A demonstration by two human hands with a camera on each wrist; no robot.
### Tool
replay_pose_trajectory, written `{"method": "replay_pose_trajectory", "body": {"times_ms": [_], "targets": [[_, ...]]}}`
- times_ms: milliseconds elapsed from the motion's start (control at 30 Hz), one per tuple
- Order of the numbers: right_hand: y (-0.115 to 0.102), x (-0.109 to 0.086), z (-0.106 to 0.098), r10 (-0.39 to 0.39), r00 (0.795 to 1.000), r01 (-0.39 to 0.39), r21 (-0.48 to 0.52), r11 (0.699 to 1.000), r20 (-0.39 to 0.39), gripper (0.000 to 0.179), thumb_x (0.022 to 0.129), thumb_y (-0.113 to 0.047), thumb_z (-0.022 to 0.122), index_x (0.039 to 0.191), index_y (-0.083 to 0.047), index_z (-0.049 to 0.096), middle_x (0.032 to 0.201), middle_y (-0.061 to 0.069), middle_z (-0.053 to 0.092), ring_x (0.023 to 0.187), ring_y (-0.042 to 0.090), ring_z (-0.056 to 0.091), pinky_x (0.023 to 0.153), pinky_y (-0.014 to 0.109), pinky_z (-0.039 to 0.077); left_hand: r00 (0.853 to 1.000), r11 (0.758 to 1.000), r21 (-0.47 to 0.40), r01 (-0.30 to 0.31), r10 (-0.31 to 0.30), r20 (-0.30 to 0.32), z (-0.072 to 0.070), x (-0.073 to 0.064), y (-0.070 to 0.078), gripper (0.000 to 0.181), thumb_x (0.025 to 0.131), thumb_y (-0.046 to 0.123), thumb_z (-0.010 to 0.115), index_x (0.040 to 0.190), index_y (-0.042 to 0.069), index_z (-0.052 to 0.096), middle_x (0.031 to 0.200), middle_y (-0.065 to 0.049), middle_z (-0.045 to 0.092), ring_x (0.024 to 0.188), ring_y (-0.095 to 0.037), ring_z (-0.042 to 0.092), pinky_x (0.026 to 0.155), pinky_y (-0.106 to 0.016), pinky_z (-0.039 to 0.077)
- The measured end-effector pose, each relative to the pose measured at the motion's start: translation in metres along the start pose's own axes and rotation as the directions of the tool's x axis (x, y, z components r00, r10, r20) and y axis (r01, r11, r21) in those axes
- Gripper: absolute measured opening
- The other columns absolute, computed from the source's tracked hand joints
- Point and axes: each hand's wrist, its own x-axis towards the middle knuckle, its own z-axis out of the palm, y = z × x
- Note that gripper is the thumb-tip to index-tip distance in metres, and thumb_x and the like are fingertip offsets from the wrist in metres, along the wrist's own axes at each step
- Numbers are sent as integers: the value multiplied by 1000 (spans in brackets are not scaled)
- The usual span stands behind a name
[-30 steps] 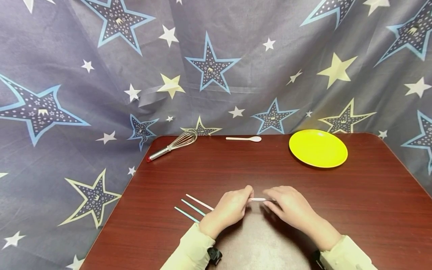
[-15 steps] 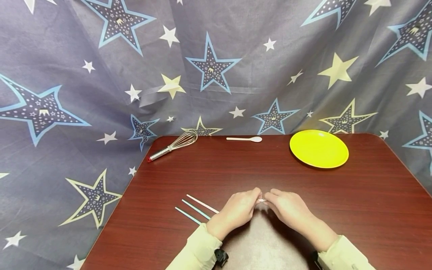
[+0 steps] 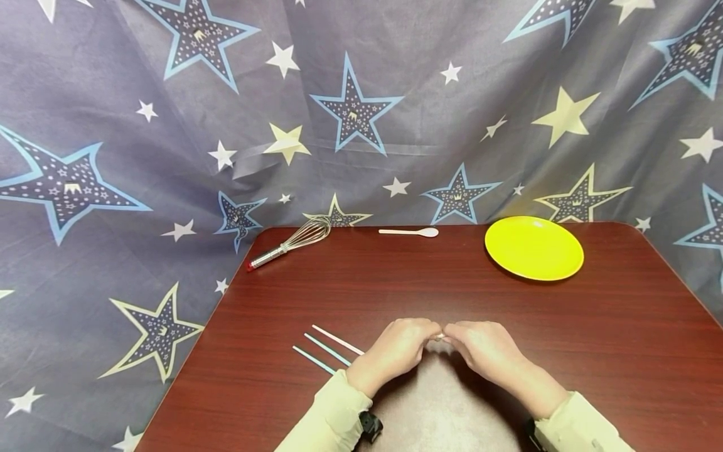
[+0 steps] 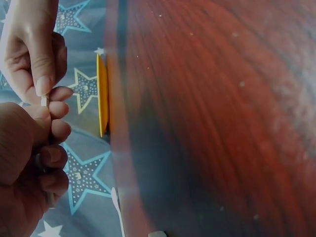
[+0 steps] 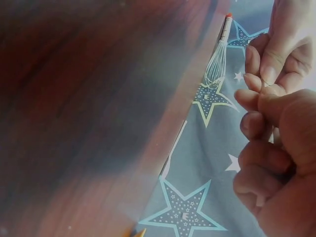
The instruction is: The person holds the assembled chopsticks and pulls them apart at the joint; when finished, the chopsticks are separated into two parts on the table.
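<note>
My left hand (image 3: pixel 395 348) and right hand (image 3: pixel 488 348) meet over the front middle of the table, fingertips nearly touching. Both pinch a thin, pale, stick-like thing (image 4: pixel 45 100) between thumb and fingers. Only a short whitish bit of it shows in the gap; the fingers hide the rest, and I cannot tell its kind. In the left wrist view the thumbs lie along it, nearly end to end. Left of my left hand lie a pale pink stick (image 3: pixel 337 339) and two teal sticks (image 3: pixel 326 349) (image 3: pixel 313 360), thin as straws, their near ends hidden behind the forearm.
A whisk (image 3: pixel 290 245) with a red-tipped handle lies at the back left of the dark red table (image 3: pixel 418 276). A pale spoon (image 3: pixel 408 232) lies along the back edge. At the back right sits a yellow plate (image 3: pixel 533 248). Behind hangs a grey star-patterned cloth (image 3: pixel 395 37).
My left hand has moved right and closed up to the right hand, so less of the pale thing shows between them. The table's other things have stayed put.
</note>
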Motion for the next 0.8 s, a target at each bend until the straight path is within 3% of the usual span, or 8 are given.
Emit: {"method": "replay_pose_trajectory", "body": {"times_ms": [200, 367, 600, 667, 800], "targets": [[2, 1, -2, -8, 1000, 8, 27, 1000, 2, 31, 84, -19, 72, 69, -23, 46, 60, -17, 37, 50, 4, 39, 43, 28, 36, 1000, 997, -72, 8, -7, 12, -1, 2, -2, 10, 92, 9, 63, 89, 17, 67, 81, 8, 65, 72, -1, 55, 68, -20, 48], [5, 1, -3, -18, 1000, 17, 28, 999, 18, 26, 84, -18, 73, 70, -23, 50, 62, -17, 43, 52, 5, 43, 45, 30, 39, 999, 997, -78, 21, -18, 31, -2, 2, -4, 14, 90, 5, 63, 92, 18, 67, 84, 9, 65, 75, -2, 58, 67, -21, 48], [13, -2, -10, 57, 996, -63, 79, 995, 69, 12, 86, -14, 71, 79, -20, 63, 66, -18, 50, 56, 4, 48, 50, 29, 43, 997, 993, -97, 60, -56, 47, -11, 2, -13, 14, 98, 10, 56, 101, 15, 69, 95, 7, 69, 86, -6, 65, 77, -23, 50], [15, -1, -12, 95, 990, -103, 76, 992, 108, 17, 88, -11, 68, 76, -19, 59, 64, -16, 46, 56, 6, 46, 51, 30, 42, 996, 995, -74, 72, -68, 64, -15, 4, -15, 15, 96, 5, 57, 104, 13, 67, 97, 3, 69, 90, -10, 65, 80, -25, 50], [17, -2, -11, 151, 971, -162, 46, 986, 185, 23, 92, -6, 62, 76, -16, 50, 63, -11, 37, 55, 11, 41, 51, 32, 39, 986, 995, 34, 96, -100, 136, -18, 9, -25, 36, 84, -8, 61, 115, 11, 63, 104, -1, 67, 99, -16, 63, 89, -28, 48]]}}
